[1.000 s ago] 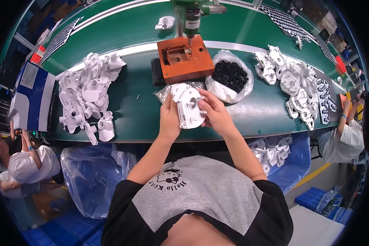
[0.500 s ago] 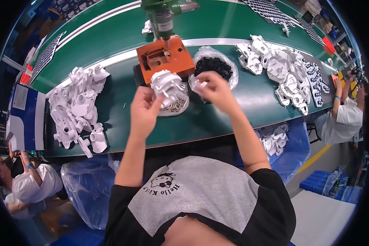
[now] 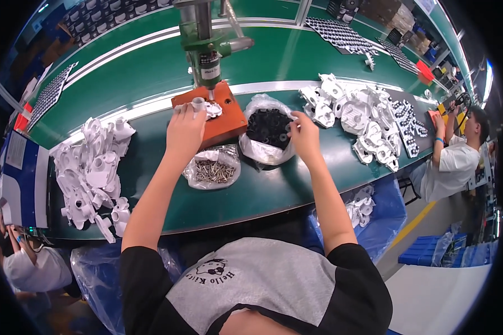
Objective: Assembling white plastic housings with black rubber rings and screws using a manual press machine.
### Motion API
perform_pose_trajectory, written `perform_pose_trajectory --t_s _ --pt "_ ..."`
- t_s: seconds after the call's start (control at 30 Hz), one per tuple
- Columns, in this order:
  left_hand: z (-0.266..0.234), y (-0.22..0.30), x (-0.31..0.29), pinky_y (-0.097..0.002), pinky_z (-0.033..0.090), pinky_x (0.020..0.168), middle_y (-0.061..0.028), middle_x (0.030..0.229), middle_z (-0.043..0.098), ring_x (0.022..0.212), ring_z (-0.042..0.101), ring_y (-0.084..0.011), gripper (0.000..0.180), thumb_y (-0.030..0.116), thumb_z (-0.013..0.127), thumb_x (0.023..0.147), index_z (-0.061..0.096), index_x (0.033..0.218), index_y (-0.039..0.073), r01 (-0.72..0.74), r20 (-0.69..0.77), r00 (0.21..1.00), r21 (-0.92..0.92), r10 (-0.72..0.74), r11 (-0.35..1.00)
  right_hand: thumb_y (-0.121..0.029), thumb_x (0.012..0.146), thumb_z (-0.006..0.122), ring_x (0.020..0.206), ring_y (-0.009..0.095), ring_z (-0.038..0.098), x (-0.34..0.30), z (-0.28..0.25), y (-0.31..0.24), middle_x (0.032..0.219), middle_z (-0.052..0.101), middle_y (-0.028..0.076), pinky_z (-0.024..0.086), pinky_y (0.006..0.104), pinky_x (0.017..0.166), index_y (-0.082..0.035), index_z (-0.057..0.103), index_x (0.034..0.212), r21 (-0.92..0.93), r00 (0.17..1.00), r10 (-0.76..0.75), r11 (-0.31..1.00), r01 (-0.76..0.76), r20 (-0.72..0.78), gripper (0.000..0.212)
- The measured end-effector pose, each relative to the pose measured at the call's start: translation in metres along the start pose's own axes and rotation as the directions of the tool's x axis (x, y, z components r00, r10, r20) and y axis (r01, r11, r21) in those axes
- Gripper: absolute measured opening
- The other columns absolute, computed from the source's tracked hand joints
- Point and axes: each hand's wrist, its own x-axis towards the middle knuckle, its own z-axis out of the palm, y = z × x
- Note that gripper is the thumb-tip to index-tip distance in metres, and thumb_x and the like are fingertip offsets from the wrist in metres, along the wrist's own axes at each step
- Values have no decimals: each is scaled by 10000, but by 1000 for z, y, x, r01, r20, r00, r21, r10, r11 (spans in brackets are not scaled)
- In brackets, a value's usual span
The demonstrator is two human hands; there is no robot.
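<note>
Left hand clamps the white plastic part upright on the orange fixture, while right hand pinches 1 black piece just to its right.

Glossy white plastic part; matt orange fixture block; shiny metal screws; clear crinkled plastic bag.

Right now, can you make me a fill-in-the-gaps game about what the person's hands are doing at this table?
1. The left hand sets a white plastic part on the ____ block.
2. The right hand is over the bag of ____ rings.
3. The small bag between the arms holds metal ____.

Missing words: orange; black; screws
</note>
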Motion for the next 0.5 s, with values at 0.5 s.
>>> perform_pose_trajectory --t_s 0.5 --pt "9 -6 -2 -377 451 823 -190 968 616 945 598 -301 86 103 600 771 554 812 44 -30 -125 992 -122 15 992 -89 809 648 898 143 631 72 56 -90 983 658 118 480 244 801 66 591 1065 441 951 -45 892 -100 305 304"
